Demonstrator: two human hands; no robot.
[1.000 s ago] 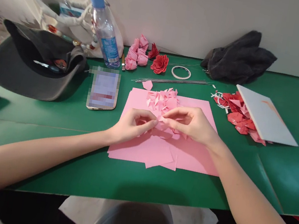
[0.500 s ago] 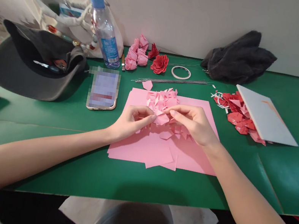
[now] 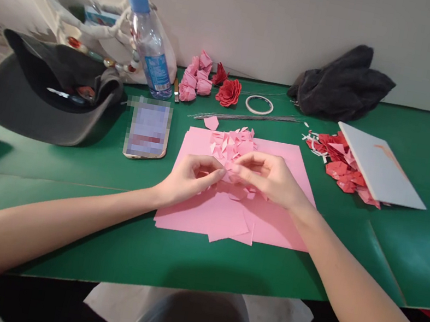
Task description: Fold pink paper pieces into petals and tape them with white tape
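Pinching a small pink paper piece [image 3: 230, 174] between narrowed left fingers [image 3: 212, 176] and right fingers [image 3: 249, 175], above the pink sheets [image 3: 189, 214]; too covered to tell direction or long axis. Farther along the worktop [image 3: 119, 255], pen-like item [image 3: 67, 96] inside the cap [image 3: 31, 117], blue packet [image 3: 101, 17] inside the beaded bag [image 3: 105, 43].

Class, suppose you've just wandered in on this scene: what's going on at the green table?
A person is handling a small pink paper piece, pinched between the fingertips of the left hand and right hand. Below it, cut pink pieces lie on larger pink sheets. Beyond those are thin wires, then pink paper flowers and red paper flowers. Off to the right, red pieces lie partly under a white board.
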